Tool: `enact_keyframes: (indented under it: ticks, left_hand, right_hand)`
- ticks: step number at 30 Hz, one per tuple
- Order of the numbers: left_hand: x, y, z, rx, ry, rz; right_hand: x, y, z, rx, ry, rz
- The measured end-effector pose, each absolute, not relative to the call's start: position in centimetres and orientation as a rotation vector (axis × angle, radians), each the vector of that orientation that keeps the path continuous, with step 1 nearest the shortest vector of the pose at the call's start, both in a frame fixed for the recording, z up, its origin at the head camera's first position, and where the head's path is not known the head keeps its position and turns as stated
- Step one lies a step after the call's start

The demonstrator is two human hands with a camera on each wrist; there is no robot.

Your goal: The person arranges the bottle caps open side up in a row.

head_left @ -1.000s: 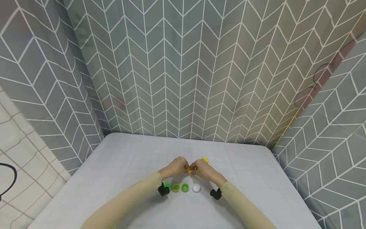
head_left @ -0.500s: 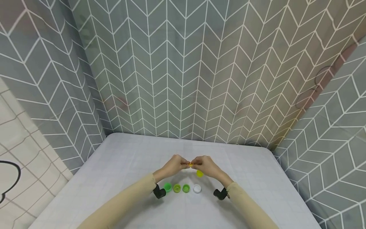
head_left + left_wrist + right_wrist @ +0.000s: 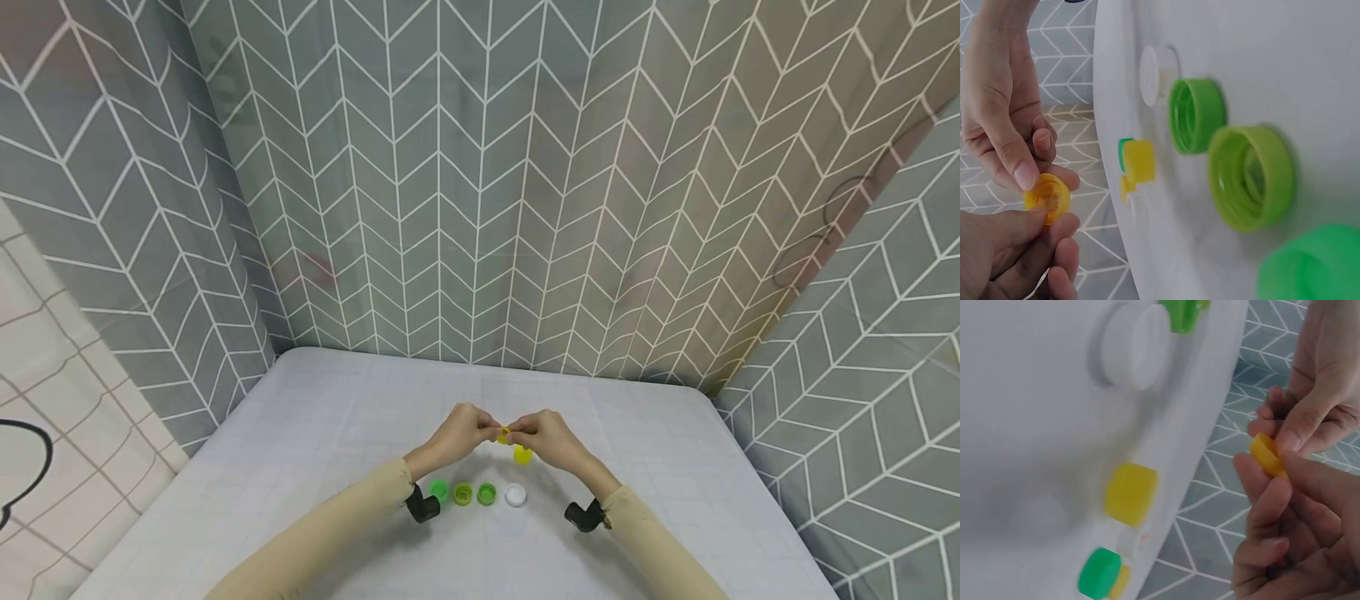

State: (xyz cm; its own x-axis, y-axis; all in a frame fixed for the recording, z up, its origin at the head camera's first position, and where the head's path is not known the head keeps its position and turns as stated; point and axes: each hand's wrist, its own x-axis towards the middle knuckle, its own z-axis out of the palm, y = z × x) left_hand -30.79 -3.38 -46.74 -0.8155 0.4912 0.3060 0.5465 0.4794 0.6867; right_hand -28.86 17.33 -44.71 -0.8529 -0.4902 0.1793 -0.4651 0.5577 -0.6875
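Note:
An orange-yellow bottle cap (image 3: 1051, 199) is pinched between both hands above the table, its hollow side showing in the left wrist view. My left hand (image 3: 455, 433) holds one edge between thumb and fingers. From the other side my right hand (image 3: 550, 437) pinches the opposite edge. In the right wrist view the same cap (image 3: 1266, 454) appears tilted between the fingertips. Below the right hand stands a yellow cap (image 3: 522, 454) on the table.
Nearer me, a row holds a mint-green cap (image 3: 438, 491), a yellow-green cap (image 3: 462, 494), a green cap (image 3: 487, 494) and a white cap (image 3: 515, 495). Farther off are a teal cap (image 3: 1099, 574), another yellow cap (image 3: 1121, 584) and a clear one (image 3: 1130, 542).
Both hands have shifted up in the head view with the orange-yellow cap, and the cap has turned between the fingers. The yellow cap below the right hand has come into view.

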Motion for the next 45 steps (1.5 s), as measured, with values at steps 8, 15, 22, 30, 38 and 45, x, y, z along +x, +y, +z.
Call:
enact_keyframes:
  ticks: [8, 15, 22, 30, 38, 45]
  left_hand:
    - [-29.6, -1.8, -45.7, -0.892, -2.674, -1.269]
    - [-29.0, -0.3, -45.5, -0.914, -2.683, -1.257]
    - [-28.7, 1.0, -45.5, -0.968, -2.719, -1.239]
    - [-28.6, 2.8, -45.4, -1.027, -2.739, -1.202]
    - [-28.4, 4.2, -46.1, -0.994, -2.811, -1.094]
    - [-28.0, 4.6, -47.2, -0.985, -2.887, -1.081]
  right_hand:
    - [-27.7, 17.8, -43.1, -0.708, 2.877, -1.076]
    - [-26.6, 17.9, -42.2, -0.608, 2.968, -0.944]
    - [-25.9, 18.6, -41.5, -0.505, 3.022, -0.799]
    - [-25.4, 19.6, -40.7, -0.385, 3.014, -0.667]
    - [-25.3, 20.2, -41.3, -0.313, 2.961, -0.576]
    - [-25.4, 20.2, -42.8, -0.316, 2.923, -0.537]
